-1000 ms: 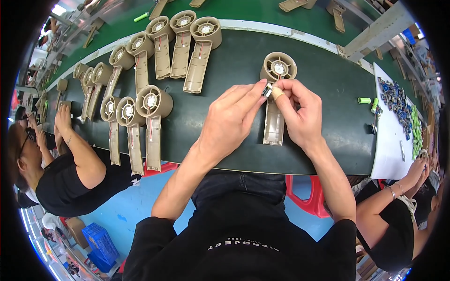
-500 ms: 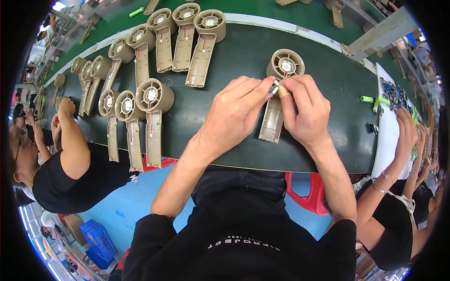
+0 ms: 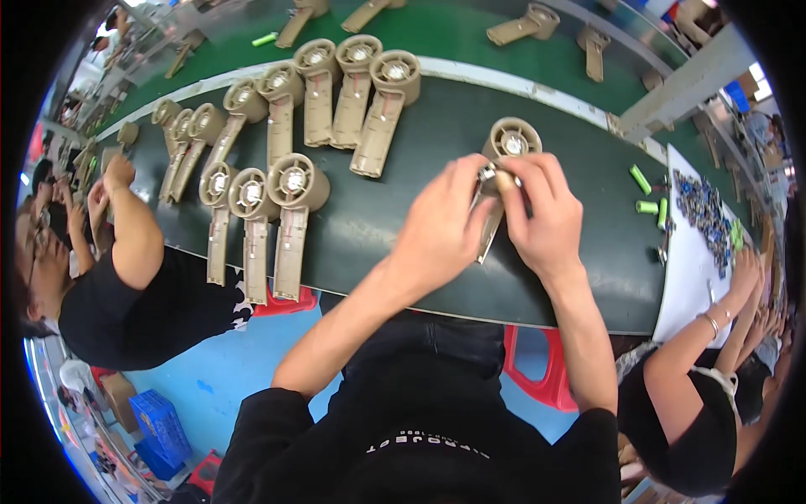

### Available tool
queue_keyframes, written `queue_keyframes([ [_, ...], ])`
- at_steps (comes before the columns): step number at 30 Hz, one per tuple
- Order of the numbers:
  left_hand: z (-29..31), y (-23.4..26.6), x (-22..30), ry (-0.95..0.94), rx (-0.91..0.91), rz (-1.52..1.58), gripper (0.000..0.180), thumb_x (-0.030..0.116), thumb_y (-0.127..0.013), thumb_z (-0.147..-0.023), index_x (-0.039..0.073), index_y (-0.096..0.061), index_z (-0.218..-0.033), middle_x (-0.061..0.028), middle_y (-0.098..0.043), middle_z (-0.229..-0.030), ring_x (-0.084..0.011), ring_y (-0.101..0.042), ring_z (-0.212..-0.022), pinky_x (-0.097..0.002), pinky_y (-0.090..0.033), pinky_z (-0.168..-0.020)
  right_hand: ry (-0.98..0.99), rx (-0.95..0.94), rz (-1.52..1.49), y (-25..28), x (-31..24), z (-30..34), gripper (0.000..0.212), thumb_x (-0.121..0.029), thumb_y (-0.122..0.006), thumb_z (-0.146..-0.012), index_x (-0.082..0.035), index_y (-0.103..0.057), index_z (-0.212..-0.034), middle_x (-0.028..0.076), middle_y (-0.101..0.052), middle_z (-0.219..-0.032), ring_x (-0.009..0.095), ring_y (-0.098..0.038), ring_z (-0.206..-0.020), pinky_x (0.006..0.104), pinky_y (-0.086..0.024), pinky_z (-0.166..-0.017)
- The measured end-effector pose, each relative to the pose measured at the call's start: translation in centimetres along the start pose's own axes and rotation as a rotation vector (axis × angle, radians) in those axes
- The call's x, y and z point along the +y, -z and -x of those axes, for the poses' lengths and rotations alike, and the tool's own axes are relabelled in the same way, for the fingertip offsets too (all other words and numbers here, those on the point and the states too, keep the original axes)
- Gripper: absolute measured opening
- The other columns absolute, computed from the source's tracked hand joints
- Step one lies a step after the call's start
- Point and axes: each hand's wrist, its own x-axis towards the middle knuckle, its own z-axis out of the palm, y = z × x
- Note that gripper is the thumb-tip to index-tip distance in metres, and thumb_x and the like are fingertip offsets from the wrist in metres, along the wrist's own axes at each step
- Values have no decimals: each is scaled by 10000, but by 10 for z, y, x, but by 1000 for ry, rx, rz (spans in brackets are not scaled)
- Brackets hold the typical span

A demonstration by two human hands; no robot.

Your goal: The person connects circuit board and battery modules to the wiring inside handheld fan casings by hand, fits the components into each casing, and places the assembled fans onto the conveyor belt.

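Note:
A beige handheld fan housing (image 3: 514, 130), with a round fan head and a trough-like handle, lies on the dark green table in front of me. Over its handle, my left hand (image 3: 441, 220) pinches a small dark-and-silver part (image 3: 486, 174) between thumb and fingers. Fingertips of my right hand (image 3: 546, 216) are closed against the same part from the other side, and a tan covering wraps one of its digits. Fingers hide most of the part and the upper handle. To the left lie several similar fan housings (image 3: 290, 235) with thin wires running down their handles.
Green cylindrical cells (image 3: 646, 207) lie right of my hands, beside a white sheet (image 3: 684, 277) bearing a pile of small blue-and-silver parts (image 3: 705, 220). Co-workers sit close on both sides. A pale rail (image 3: 520, 88) edges the table's far side; a post (image 3: 684, 84) stands at the far right.
The view has shifted, so the table and fans sit lower in the picture. Both hands stay together over the fan handle, the small part turned and more covered. The right co-worker's hands have moved nearer their body.

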Motion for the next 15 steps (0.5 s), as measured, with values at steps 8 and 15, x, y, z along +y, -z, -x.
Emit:
queue_keyframes([
  [8,-138,35,2,24,124,-262,302,10,-578,-860,-101,-435,-1102,-358,-635,-921,-517,-625,-929,-541,-514,-808,-511,55,-388,19,10,11,382,11,-632,-914,-1,-540,-1285,38,-623,-960,29,-510,-623,182,-409,-539],
  [15,-274,45,-145,233,29,-593,523,164,-720,-785,-98,-467,-1160,-343,-646,-1084,-452,-639,-1059,-477,-529,-915,-520,-107,-383,15,3,10,363,21,-652,-881,-20,-578,-1234,19,-612,-906,15,-447,-564,190,-372,-503],
])
